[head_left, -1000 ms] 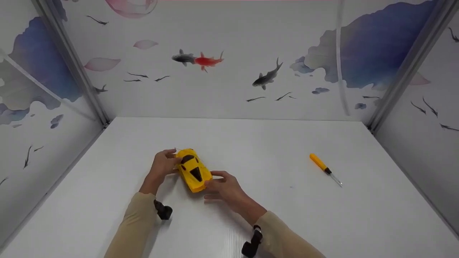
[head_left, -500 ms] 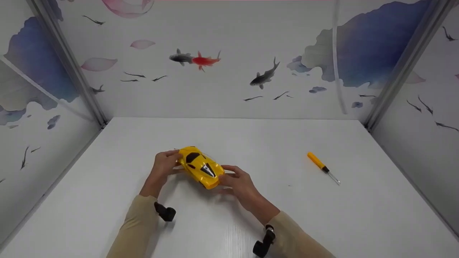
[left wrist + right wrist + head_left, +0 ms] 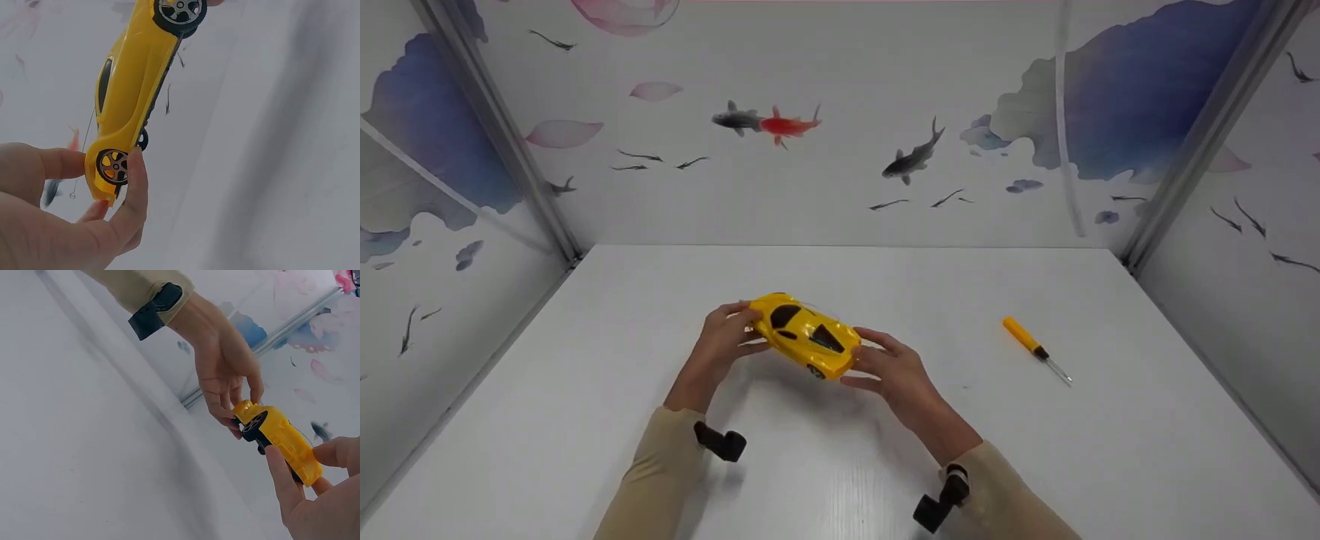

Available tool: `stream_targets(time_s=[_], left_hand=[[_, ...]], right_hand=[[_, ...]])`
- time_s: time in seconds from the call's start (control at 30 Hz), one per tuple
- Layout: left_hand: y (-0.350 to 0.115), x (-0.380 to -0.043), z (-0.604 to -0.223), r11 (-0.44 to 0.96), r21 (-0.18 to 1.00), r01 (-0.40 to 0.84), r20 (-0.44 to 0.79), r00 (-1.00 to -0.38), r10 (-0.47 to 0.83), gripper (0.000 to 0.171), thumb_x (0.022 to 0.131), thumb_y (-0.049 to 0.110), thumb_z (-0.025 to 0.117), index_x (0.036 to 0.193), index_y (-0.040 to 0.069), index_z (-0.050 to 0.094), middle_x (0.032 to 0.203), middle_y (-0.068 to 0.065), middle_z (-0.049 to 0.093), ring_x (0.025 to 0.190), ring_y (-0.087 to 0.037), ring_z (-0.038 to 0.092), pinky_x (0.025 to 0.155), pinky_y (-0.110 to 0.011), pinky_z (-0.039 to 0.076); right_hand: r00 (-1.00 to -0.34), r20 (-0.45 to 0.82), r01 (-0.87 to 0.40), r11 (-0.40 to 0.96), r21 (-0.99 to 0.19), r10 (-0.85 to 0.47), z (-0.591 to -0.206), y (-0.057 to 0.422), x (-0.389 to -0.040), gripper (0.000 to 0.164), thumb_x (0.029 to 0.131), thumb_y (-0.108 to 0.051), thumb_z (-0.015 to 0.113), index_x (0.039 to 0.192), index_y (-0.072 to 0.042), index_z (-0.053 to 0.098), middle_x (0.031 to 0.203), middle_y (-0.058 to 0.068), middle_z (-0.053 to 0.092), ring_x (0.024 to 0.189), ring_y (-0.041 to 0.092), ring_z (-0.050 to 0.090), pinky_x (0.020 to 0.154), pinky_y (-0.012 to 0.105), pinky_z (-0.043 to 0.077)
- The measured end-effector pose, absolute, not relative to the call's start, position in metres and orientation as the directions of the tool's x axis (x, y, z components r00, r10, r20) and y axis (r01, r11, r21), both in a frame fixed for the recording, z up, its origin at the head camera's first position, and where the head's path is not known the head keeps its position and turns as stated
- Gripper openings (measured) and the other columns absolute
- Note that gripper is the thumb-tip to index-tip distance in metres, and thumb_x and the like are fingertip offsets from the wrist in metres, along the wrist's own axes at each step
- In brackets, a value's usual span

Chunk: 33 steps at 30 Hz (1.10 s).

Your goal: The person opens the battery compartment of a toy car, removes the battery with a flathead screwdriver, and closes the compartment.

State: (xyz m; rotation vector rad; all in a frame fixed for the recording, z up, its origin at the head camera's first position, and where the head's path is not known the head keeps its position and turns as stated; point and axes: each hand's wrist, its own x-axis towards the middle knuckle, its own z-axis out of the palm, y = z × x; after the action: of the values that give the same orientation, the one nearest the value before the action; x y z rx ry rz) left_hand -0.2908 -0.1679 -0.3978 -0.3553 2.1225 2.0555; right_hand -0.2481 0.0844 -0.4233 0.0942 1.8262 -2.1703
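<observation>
A yellow toy car (image 3: pixel 804 334) with dark windows and black wheels is held between both hands, raised over the white table. My left hand (image 3: pixel 724 339) grips its far-left end, thumb on the body and fingers beneath, as the left wrist view shows beside a spoked wheel (image 3: pixel 112 166). My right hand (image 3: pixel 894 369) pinches the opposite end, nearer the right. A thin wire (image 3: pixel 84 140) runs along the car's side in the left wrist view. In the right wrist view the car (image 3: pixel 284 441) tilts, with part of its underside hidden by fingers.
A screwdriver (image 3: pixel 1036 351) with an orange handle lies on the white table (image 3: pixel 945 465) to the right of the hands. White panels (image 3: pixel 825 195) printed with fish and blue leaf shapes close off the back and both sides.
Both hands have lifted the toy car and shifted it to the right and away. It has turned more sideways, so a near wheel now shows. The screwdriver stays put.
</observation>
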Motion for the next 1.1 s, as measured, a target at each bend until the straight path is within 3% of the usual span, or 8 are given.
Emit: stream_targets(time_s=[0.17, 0.4, 1.1], left_hand=[[-0.161, -0.290, -0.392, -0.010, 0.964, -0.264, -0.264, -0.964, -0.023, 0.058, 0.103, 0.023, 0.053, 0.153, 0.004, 0.029, 0.143, -0.022, 0.048, 0.126, -0.034, 0.059, 0.099, -0.036, 0.055], [-0.152, -0.288, -0.395, 0.023, 0.969, -0.245, -0.245, -0.967, 0.062, 0.054, 0.100, 0.018, 0.058, 0.151, 0.009, 0.040, 0.138, -0.019, 0.054, 0.118, -0.029, 0.066, 0.094, -0.033, 0.057], [-0.143, -0.282, -0.400, 0.019, 0.970, -0.242, -0.242, -0.962, 0.124, 0.043, 0.095, 0.010, 0.068, 0.137, 0.006, 0.059, 0.132, -0.018, 0.061, 0.106, -0.026, 0.071, 0.093, -0.034, 0.058]], right_hand=[[-0.960, -0.254, 0.272, -0.174, -0.947, -0.120, -0.415, 0.097, -0.253, 0.044, 0.101, -0.020, 0.060, 0.143, -0.015, 0.051, 0.139, 0.014, 0.058, 0.116, 0.025, 0.066, 0.092, 0.034, 0.058], [-0.959, -0.275, 0.282, -0.176, -0.943, -0.061, -0.407, 0.117, -0.258, 0.040, 0.102, -0.022, 0.058, 0.140, -0.012, 0.053, 0.138, 0.011, 0.057, 0.122, 0.027, 0.063, 0.093, 0.032, 0.058], [-0.950, -0.305, 0.307, -0.015, -0.952, -0.071, -0.398, 0.156, -0.271, 0.044, 0.104, -0.027, 0.054, 0.145, -0.013, 0.049, 0.147, 0.010, 0.049, 0.131, 0.028, 0.056, 0.099, 0.032, 0.055]])
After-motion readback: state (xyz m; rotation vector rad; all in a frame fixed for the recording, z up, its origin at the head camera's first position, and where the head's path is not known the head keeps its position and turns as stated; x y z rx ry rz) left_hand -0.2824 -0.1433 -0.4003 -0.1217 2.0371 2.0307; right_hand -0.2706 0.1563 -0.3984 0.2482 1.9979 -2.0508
